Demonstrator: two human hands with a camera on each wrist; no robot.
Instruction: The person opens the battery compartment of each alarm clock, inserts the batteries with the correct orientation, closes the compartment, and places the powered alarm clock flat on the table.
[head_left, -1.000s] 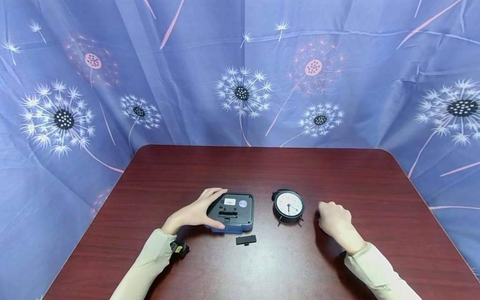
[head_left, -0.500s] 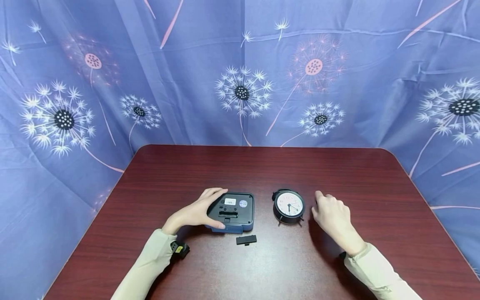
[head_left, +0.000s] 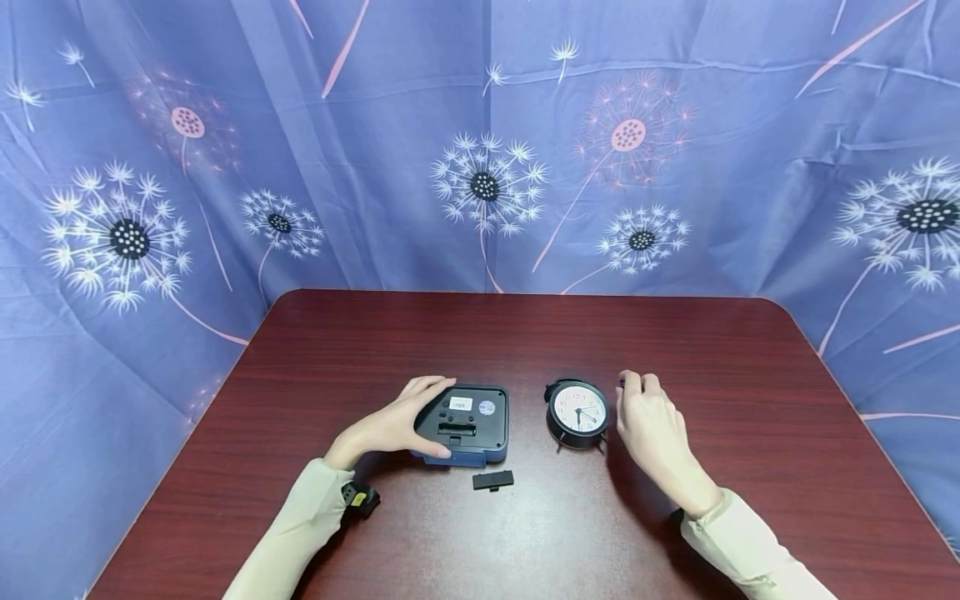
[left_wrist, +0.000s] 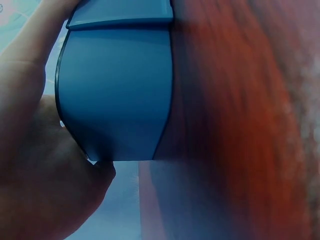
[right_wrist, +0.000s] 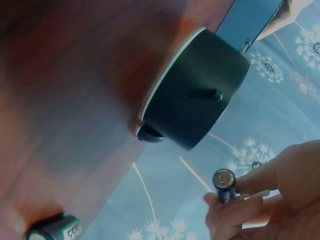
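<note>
My left hand (head_left: pixel 390 423) grips the left side of a square blue clock (head_left: pixel 487 425), thumb on the near edge and fingers at the far edge. The clock lies with its black back up, and its battery slot (head_left: pixel 456 429) shows uncovered; its face is hidden. In front of it lies the small black battery cover (head_left: pixel 492 480). My right hand (head_left: pixel 656 433), just right of the round black alarm clock (head_left: pixel 577 412), pinches a battery (right_wrist: pixel 224 183) between thumb and fingers, one metal end showing in the right wrist view.
Another battery (right_wrist: pixel 57 228) with a green-edged label lies on the table in the right wrist view. The round alarm clock stands between the square clock and my right hand. A blue dandelion-print curtain (head_left: pixel 375 167) hangs behind the dark red table (head_left: pixel 525 333).
My right hand has lifted from the table and moved left towards the round alarm clock, its fingers uncurling from a fist into a pinch on the battery. The left hand stays put.
</note>
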